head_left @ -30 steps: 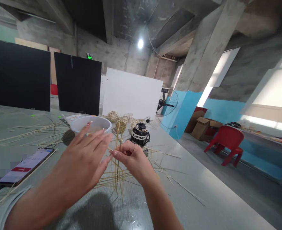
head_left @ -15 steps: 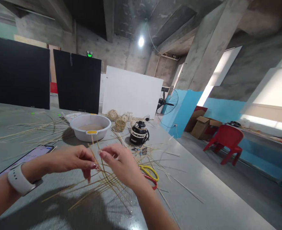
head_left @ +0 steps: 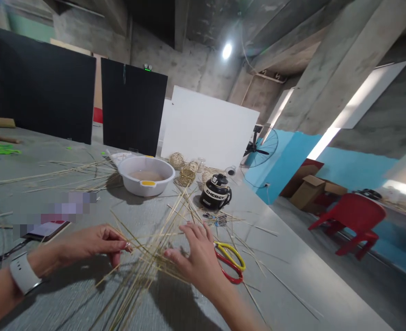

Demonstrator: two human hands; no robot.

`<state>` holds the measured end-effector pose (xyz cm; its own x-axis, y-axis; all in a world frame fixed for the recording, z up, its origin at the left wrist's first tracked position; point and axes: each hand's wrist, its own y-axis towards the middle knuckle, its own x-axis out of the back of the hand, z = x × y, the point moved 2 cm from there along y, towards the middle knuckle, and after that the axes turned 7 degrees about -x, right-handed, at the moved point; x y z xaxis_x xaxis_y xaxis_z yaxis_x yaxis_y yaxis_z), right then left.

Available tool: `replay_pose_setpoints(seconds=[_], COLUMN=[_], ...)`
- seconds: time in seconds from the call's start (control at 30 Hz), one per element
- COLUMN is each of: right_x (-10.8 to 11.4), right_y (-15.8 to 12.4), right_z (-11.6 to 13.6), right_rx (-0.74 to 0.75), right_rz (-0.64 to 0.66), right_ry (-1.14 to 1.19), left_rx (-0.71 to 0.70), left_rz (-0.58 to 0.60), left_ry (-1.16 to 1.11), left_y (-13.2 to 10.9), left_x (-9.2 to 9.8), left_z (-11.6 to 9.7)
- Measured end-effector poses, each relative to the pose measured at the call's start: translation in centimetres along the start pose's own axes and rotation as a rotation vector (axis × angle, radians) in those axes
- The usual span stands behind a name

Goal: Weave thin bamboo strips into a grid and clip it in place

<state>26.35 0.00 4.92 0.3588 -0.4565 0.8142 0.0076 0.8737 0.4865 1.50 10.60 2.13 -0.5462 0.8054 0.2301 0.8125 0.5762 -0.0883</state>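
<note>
Thin pale strips cross one another in a loose lattice on the grey table, with long ends fanning towards me and towards the back. At the left edge of the lattice, my left hand pinches a strip between thumb and fingers. My right hand is spread at the right side, thumb and fingers apart, over the strips. Scissors with yellow and red handles lie just right of my right hand.
A white basin of water stands behind the hands, near woven balls and a black jug. A phone lies at left. Loose strips lie around. A red chair stands at right.
The view has turned left. My right hand has opened from a near-pinch and spread beside the lattice. The strips have turned, their long ends now running front to back.
</note>
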Motion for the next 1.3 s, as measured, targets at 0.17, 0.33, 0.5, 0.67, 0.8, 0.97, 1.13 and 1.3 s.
replay_pose_setpoints(seconds=[0.17, 0.33, 0.5, 0.67, 0.8, 0.97, 1.13, 1.3], right_x=[-1.0, -2.0, -4.0, -5.1, -5.2, -5.3, -5.5, -5.8], right_y=[-0.7, -1.3, -1.1, -1.4, -1.8, -2.1, -2.5, -3.0], right_z=[1.1, 1.4, 1.2, 1.2, 1.6, 2.0, 2.2, 2.3], right_rx=[-0.016, -0.014, 0.057, 0.113, 0.109, 0.069, 0.021, 0.021], right_rz=[0.014, 0.078, 0.282, 0.341, 0.278, 0.279, 0.283, 0.25], right_ry=[-0.063, -0.133, -0.155, -0.128, -0.122, -0.124, -0.149, -0.169], left_rx=[0.051, 0.122, 0.112, 0.0, -0.152, -0.139, -0.178, -0.177], left_rz=[-0.04, -0.045, -0.054, -0.55, -0.345, -0.308, -0.294, -0.281], left_ry=[-0.046, -0.128, 0.374, 1.119, 0.913, 0.916, 0.914, 0.904], left_y=[0.0, -0.3, -2.7, -4.7, -3.3, -2.3, -2.2, -2.0], left_x=[-0.6, -1.1, 0.0, 0.5, -3.0, -5.5, -6.0, -6.4], left_z=[1.0, 2.3, 1.1, -1.7, -0.6, 1.7, 2.0, 2.1])
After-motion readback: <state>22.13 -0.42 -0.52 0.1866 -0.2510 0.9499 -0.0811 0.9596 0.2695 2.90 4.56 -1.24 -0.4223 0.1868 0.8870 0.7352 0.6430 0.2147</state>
